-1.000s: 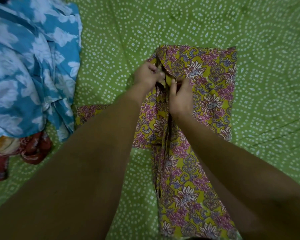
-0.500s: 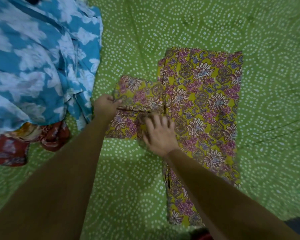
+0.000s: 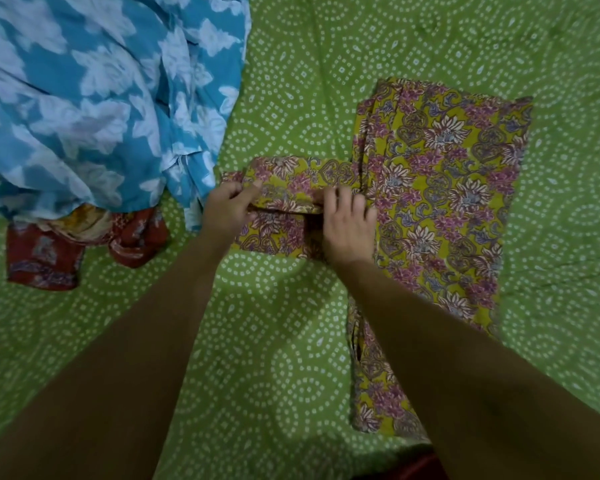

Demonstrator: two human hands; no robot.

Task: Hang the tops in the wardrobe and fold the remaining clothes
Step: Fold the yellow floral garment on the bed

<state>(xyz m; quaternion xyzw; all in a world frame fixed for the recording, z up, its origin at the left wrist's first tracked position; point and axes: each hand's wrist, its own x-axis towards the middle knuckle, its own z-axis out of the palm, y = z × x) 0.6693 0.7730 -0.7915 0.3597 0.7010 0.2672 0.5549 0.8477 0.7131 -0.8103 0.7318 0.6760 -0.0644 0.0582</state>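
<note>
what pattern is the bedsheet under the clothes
Green bedsheet with white dotted circles, clearest in the head view.

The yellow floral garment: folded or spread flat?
Partly folded. The yellow floral garment lies doubled lengthwise; left hand pinches its sleeve, right hand presses it.

Yellow floral garment [image 3: 440,188]: mustard ground, pink/white flower print, lying flat, body folded lengthwise into a long panel running near-to-far. Sleeve [image 3: 291,188] sticks out to its left, partly doubled over on itself. Blue-and-white garment [image 3: 94,95] crumpled in a heap far left, red printed garment [image 3: 45,258] bunched under its near edge.
</note>
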